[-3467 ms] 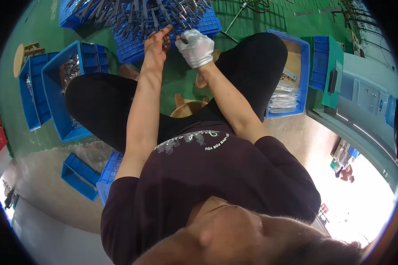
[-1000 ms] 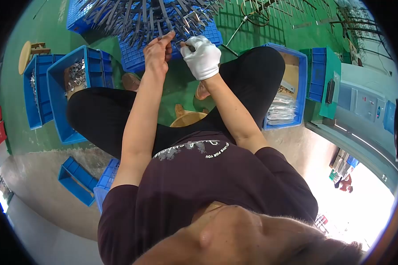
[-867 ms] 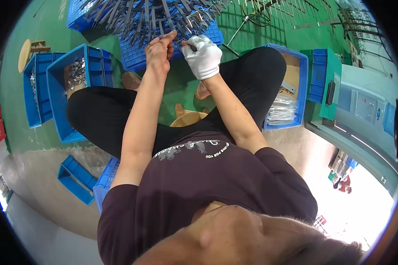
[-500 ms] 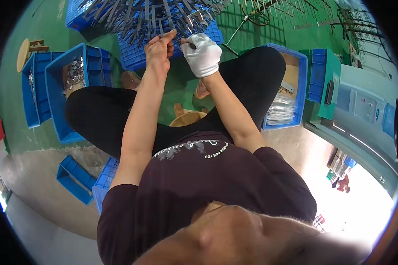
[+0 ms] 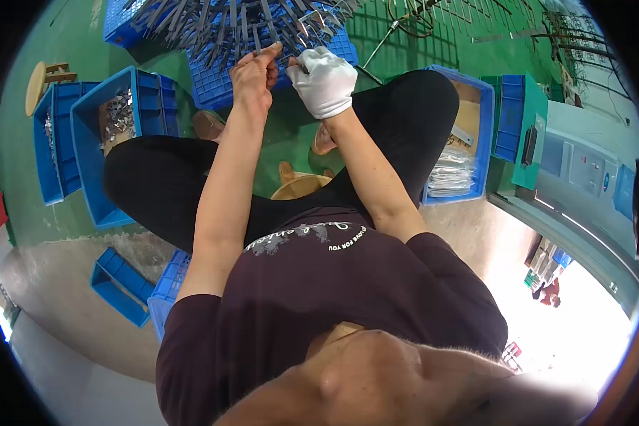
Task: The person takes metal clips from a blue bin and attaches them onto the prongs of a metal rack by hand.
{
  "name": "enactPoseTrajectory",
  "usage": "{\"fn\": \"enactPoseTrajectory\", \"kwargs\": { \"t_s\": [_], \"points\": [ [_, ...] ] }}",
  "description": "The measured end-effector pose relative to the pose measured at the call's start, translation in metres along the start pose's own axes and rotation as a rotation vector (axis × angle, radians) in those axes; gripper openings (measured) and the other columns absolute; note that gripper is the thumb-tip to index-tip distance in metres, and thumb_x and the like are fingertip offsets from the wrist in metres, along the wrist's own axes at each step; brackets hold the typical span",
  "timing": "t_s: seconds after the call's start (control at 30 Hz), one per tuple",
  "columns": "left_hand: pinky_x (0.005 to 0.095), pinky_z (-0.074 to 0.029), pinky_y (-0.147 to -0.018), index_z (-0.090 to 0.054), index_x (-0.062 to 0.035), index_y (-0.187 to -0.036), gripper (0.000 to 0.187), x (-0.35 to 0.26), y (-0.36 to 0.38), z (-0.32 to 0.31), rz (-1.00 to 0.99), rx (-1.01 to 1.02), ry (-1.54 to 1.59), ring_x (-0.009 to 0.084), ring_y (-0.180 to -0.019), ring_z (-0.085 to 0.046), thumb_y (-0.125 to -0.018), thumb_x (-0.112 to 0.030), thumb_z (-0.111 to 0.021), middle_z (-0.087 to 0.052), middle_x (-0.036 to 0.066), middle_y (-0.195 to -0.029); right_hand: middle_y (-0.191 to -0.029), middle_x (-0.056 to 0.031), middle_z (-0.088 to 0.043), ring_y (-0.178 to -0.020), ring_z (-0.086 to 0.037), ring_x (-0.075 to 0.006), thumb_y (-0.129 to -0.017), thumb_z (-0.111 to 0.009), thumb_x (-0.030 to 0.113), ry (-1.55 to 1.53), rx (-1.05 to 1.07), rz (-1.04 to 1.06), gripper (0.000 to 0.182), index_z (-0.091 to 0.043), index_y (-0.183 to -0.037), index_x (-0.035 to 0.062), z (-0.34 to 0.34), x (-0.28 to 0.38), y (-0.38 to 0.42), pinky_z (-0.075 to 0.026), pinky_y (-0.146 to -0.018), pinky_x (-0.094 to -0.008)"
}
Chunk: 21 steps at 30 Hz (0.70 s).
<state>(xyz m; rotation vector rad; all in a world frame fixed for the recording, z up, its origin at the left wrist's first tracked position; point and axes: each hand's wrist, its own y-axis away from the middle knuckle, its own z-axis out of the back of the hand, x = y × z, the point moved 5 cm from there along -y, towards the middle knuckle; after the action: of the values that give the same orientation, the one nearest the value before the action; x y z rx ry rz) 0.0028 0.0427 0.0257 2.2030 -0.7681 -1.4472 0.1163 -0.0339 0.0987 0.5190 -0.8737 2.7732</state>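
At the top centre, a dense rack of dark metal strips (image 5: 241,25) fans out over a blue crate (image 5: 209,82). My left hand (image 5: 254,77), bare, is at the near edge of the strips with its fingers pinched together; what they hold is too small to make out. Just right of it, my right hand (image 5: 324,82) wears a white glove. Its fingers are curled closed beside the strips, and anything inside them is hidden. The two hands are close together but apart.
Blue bins with small metal pieces (image 5: 119,117) stand at the left. A blue bin at the right holds stacked silvery parts (image 5: 451,174). A round wooden stool (image 5: 37,89) is at the far left. Wire racks (image 5: 468,14) stand at the upper right.
Both hands have shifted very slightly upward, keeping the same closed posture beside the strips.
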Motion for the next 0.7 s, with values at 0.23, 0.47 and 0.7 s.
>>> {"fn": "enactPoseTrajectory", "kwargs": {
  "t_s": [0.23,0.47,0.7],
  "points": [
    [0.0225,-0.030,-0.042,-0.064,-0.0079,-0.071,0.017,0.0010,-0.0007,-0.0004,-0.013,-0.020,-0.001,0.0072,-0.048,-0.046,-0.075,-0.011,-0.080,-0.054,-0.002,-0.060,-0.067,-0.0086,-0.064,-0.059,-0.063,-0.0269,-0.071,-0.073,0.023,-0.017,-0.025,0.002,0.015,-0.066,-0.065,0.0111,-0.0024,-0.0015,0.0020,-0.050,-0.053,-0.0372],
    [0.0218,-0.029,-0.042,-0.065,-0.0083,-0.072,0.016,-0.0005,0.0029,-0.0024,-0.014,-0.004,0.011,0.0061,-0.048,-0.045,-0.075,-0.011,-0.080,-0.054,-0.003,-0.061,-0.071,-0.0104,-0.065,-0.063,-0.065,-0.0286,-0.073,-0.072,0.027,-0.041,0.011,-0.096,0.018,-0.069,-0.069,0.0103,0.0000,0.0008,-0.0023,-0.051,-0.057,-0.0380],
    [0.0218,-0.028,-0.041,-0.065,-0.0080,-0.073,0.015,0.0001,0.0018,-0.0022,-0.001,-0.037,0.006,0.0060,-0.048,-0.045,-0.076,-0.010,-0.080,-0.054,-0.003,-0.061,-0.077,-0.0122,-0.068,-0.072,-0.066,-0.0314,-0.076,-0.070,0.031,-0.065,0.123,-0.216,0.023,-0.071,-0.076,0.0086,0.0019,0.0007,-0.0076,-0.052,-0.065,-0.0392]
  ]
}}
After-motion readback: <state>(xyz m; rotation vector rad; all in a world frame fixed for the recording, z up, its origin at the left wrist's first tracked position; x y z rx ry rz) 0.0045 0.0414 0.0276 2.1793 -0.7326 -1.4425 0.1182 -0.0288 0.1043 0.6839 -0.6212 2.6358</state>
